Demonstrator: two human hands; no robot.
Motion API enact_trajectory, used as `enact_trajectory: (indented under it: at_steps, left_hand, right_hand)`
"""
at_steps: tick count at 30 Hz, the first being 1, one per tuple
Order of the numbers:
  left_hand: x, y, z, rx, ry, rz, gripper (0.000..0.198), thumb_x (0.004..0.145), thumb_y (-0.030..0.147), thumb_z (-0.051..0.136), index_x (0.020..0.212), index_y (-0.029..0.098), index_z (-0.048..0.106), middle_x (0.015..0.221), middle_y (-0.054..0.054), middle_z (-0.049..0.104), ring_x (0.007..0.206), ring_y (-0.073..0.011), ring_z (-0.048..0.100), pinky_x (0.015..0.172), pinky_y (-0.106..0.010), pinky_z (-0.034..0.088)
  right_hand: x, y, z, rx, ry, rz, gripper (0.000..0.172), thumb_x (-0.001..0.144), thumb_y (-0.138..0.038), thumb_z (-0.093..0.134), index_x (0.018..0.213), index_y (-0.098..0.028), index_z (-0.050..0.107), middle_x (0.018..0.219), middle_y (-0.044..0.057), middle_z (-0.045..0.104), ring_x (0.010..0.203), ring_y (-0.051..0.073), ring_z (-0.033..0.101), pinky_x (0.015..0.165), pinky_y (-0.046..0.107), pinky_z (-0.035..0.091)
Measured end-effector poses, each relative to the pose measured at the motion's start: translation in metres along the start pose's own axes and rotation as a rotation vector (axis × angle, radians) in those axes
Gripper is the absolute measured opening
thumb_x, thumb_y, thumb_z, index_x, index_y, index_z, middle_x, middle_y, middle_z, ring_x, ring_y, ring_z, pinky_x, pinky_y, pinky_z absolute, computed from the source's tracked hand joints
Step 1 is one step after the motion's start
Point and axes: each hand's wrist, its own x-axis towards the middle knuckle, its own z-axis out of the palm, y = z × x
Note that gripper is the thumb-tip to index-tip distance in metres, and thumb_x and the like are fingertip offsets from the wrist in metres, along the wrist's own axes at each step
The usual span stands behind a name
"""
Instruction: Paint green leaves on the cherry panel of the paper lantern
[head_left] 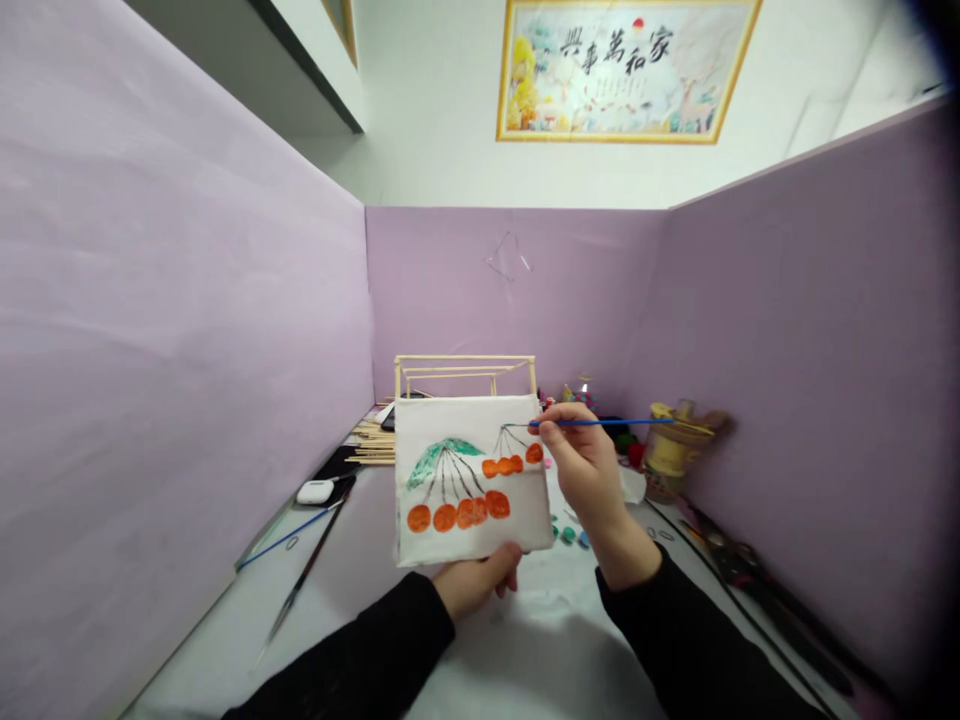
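A white panel (pixel 525 520) painted with orange round fruits, dark stems and a green leaf shape stands facing me. My left hand (pixel 480 582) grips its bottom edge, thumb in front. In my right hand (pixel 581 455) is a thin blue paintbrush (pixel 622 422), pinched near its bristle end. The brush tip points left and lies at the smaller stems in the panel's upper right; whether it touches the surface cannot be made out. Behind the panel rises a frame of pale wooden sticks (pixel 465 358).
Wooden sticks (pixel 371 443), a white case (pixel 315 492), another blue brush (pixel 289 535) and a dark brush (pixel 311 560) lie at left. Green paint dabs (pixel 568 535) sit behind my right wrist. At right are a yellow container (pixel 666 455) and dark-handled tools (pixel 757 585). Purple boards enclose the table.
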Motion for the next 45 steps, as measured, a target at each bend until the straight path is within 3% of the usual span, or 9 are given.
enact_trajectory:
  at_steps: [6,12,21,23,28,30,36,45]
  left_hand:
    - [0.000,-0.003,-0.001,-0.044,-0.015,0.030,0.058,0.077,0.072,0.039,0.055,0.020,0.052,0.053,0.002,0.047,0.054,-0.0124,0.043,0.061,-0.026,0.038]
    - [0.000,-0.006,-0.003,-0.113,0.002,0.021,0.050,0.078,0.061,0.044,0.056,0.018,0.054,0.055,0.000,0.050,0.056,-0.0123,0.045,0.062,-0.027,0.039]
    - [-0.005,0.004,-0.006,-0.139,0.081,0.020,0.051,0.070,0.066,0.051,0.052,0.019,0.050,0.053,0.000,0.048,0.054,-0.0132,0.046,0.061,-0.029,0.041]
    - [-0.005,0.003,-0.007,-0.103,0.071,-0.007,0.052,0.071,0.068,0.050,0.053,0.019,0.051,0.055,0.000,0.049,0.056,-0.0133,0.047,0.063,-0.029,0.041]
    - [-0.003,-0.007,-0.007,-0.012,0.029,0.018,0.055,0.075,0.070,0.046,0.056,0.018,0.054,0.057,-0.001,0.052,0.057,-0.0129,0.048,0.064,-0.028,0.042]
    - [-0.002,-0.008,-0.006,-0.005,0.030,0.015,0.055,0.075,0.070,0.046,0.057,0.018,0.055,0.058,-0.001,0.053,0.057,-0.0129,0.048,0.064,-0.028,0.043]
    - [-0.006,0.002,-0.004,0.027,0.032,-0.031,0.054,0.074,0.070,0.047,0.056,0.019,0.052,0.059,-0.001,0.055,0.058,-0.0133,0.049,0.066,-0.028,0.044]
    - [-0.009,0.005,-0.003,0.009,0.000,-0.036,0.052,0.074,0.069,0.047,0.058,0.020,0.053,0.063,-0.002,0.057,0.062,-0.0147,0.051,0.067,-0.029,0.043]
  right_hand:
    - [-0.001,0.002,0.001,-0.025,-0.057,0.020,0.013,0.086,-0.032,0.058,0.087,-0.019,0.057,0.080,0.001,0.061,0.069,0.013,0.060,0.059,0.025,0.048]
    - [-0.001,-0.001,0.003,-0.069,-0.027,0.031,0.013,0.081,-0.030,0.064,0.084,-0.019,0.059,0.080,0.002,0.062,0.073,0.015,0.061,0.065,0.029,0.049]
    - [0.008,-0.001,-0.012,0.093,0.376,-0.130,0.009,0.081,-0.026,0.064,0.087,-0.020,0.063,0.083,0.000,0.064,0.077,0.014,0.065,0.074,0.030,0.051]
    - [0.012,0.000,-0.012,0.184,0.356,-0.061,0.010,0.079,-0.027,0.066,0.085,-0.019,0.065,0.079,0.000,0.064,0.074,0.013,0.065,0.074,0.029,0.051]
    - [0.018,0.004,-0.008,0.558,0.288,0.290,0.022,0.070,-0.034,0.075,0.078,-0.020,0.060,0.065,-0.004,0.061,0.061,0.011,0.063,0.070,0.031,0.056]
    - [0.018,0.005,-0.006,0.585,0.296,0.333,0.025,0.067,-0.034,0.077,0.077,-0.020,0.058,0.063,-0.006,0.060,0.057,0.010,0.061,0.068,0.029,0.056]
    - [0.010,0.003,-0.002,0.404,0.216,0.191,0.018,0.074,-0.030,0.073,0.079,-0.020,0.058,0.068,-0.005,0.059,0.060,0.007,0.061,0.060,0.020,0.051]
    - [-0.009,-0.004,-0.002,-0.083,-0.021,-0.138,0.006,0.087,-0.027,0.059,0.089,-0.022,0.061,0.083,0.001,0.063,0.080,0.016,0.063,0.076,0.032,0.051]
